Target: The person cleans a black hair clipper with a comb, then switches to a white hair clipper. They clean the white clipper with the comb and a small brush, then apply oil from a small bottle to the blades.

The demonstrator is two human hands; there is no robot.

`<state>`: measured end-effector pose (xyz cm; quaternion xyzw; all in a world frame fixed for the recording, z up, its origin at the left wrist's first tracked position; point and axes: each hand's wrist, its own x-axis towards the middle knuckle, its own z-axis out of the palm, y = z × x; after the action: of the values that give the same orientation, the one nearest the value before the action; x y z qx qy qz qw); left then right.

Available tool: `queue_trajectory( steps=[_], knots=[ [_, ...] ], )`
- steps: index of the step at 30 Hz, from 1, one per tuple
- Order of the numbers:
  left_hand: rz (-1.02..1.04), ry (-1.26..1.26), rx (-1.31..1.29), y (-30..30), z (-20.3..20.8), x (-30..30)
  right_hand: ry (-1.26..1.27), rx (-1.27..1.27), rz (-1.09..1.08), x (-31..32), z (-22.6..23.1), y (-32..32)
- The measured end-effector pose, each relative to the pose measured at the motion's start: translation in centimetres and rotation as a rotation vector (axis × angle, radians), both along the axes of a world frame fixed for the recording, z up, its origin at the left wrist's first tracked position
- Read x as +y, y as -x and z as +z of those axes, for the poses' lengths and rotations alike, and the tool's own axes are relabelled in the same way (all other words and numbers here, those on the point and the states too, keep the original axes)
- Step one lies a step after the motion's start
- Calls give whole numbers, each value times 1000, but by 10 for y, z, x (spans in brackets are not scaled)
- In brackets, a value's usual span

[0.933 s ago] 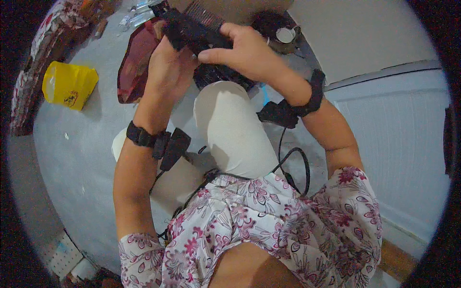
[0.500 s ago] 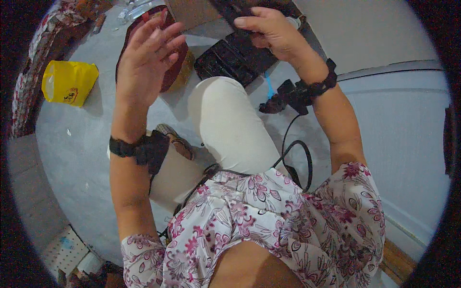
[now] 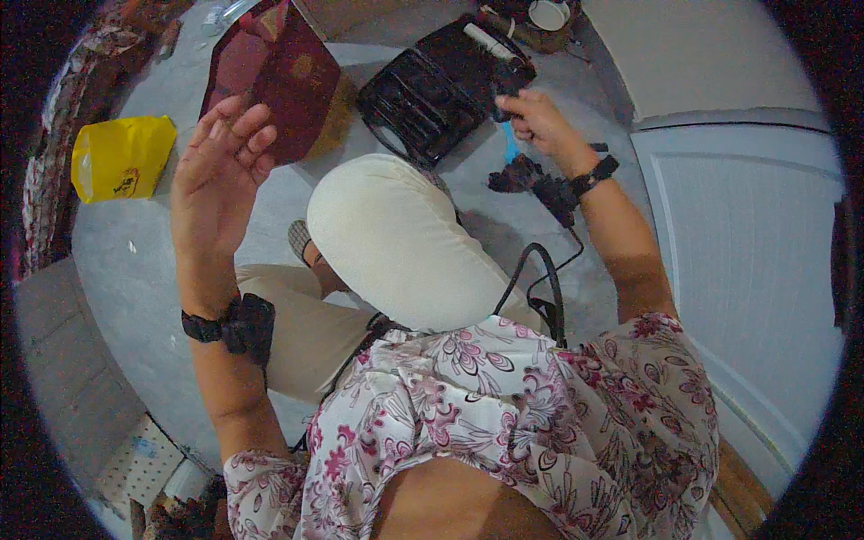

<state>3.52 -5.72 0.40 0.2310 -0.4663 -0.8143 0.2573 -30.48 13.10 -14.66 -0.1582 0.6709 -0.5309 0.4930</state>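
Left hand [image 3: 216, 175] empty, fingers loosely spread. Right hand [image 3: 543, 124] pinches small dark piece [image 3: 501, 112], possibly a handle, near black compartmented case [image 3: 396, 97]; fingertip-only grip could drop it.

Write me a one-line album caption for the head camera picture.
Left hand open near a yellow bag, right hand beside a black case on the grey floor.

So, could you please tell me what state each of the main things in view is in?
Left hand: open, raised, empty.
Right hand: fingers curled at a small dark item; grip unclear.
Black compartmented tray: lying open side up.
White tube: lying on the tray.
Yellow bag: standing upright.
Black cable: slack, looped.
Wrist straps: fastened.
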Motion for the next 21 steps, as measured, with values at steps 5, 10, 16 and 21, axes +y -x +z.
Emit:
queue_trajectory(
  steps=[5,10,16,21],
  knots=[
    [-33,-51,28,4,3,-1,-57,-269,-87,12,-49,-32],
    [-20,-83,36,9,6,-2,-158,-364,-237,-1,-87,-55],
    [6,-79,16,6,14,3,-224,-350,-244,-9,-122,-69],
    [3,-57,30,4,18,10,-236,-286,-265,-18,-146,-83]
  ],
)
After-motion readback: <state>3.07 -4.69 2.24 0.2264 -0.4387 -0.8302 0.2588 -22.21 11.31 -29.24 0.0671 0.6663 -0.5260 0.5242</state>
